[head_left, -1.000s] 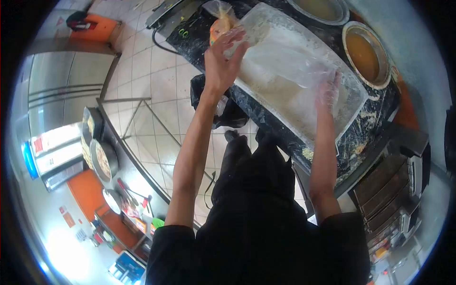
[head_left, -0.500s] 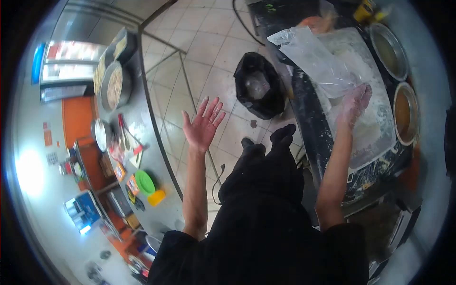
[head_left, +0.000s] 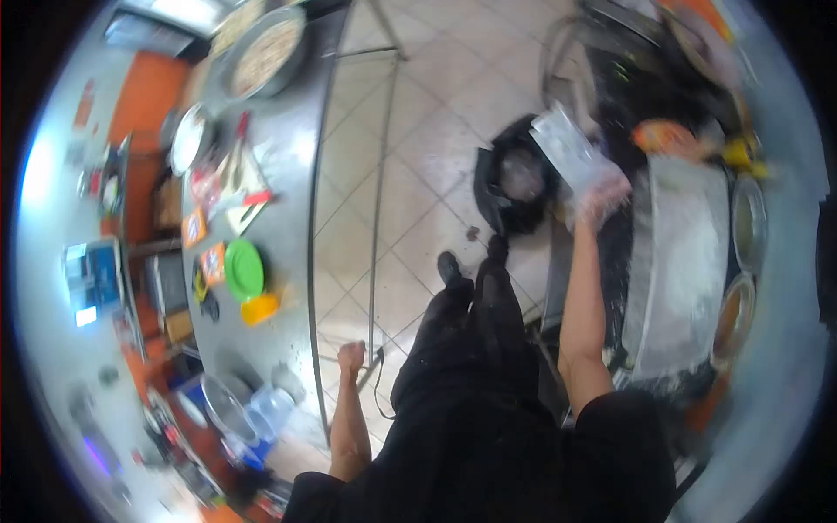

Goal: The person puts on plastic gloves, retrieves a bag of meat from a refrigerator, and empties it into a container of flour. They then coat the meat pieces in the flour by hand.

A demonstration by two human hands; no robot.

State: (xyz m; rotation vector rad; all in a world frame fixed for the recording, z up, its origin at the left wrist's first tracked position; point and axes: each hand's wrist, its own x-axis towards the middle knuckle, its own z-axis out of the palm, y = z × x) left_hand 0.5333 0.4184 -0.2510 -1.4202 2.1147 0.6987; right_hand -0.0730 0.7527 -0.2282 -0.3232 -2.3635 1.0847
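We note: right hand [head_left: 602,199] clamped on 1 plastic bag [head_left: 560,146] near black sack [head_left: 493,193]; left hand [head_left: 351,357] curled up.

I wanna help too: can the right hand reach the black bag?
Probably yes: the right hand holds a clear bag, but nothing seems to block its way to the black bag.
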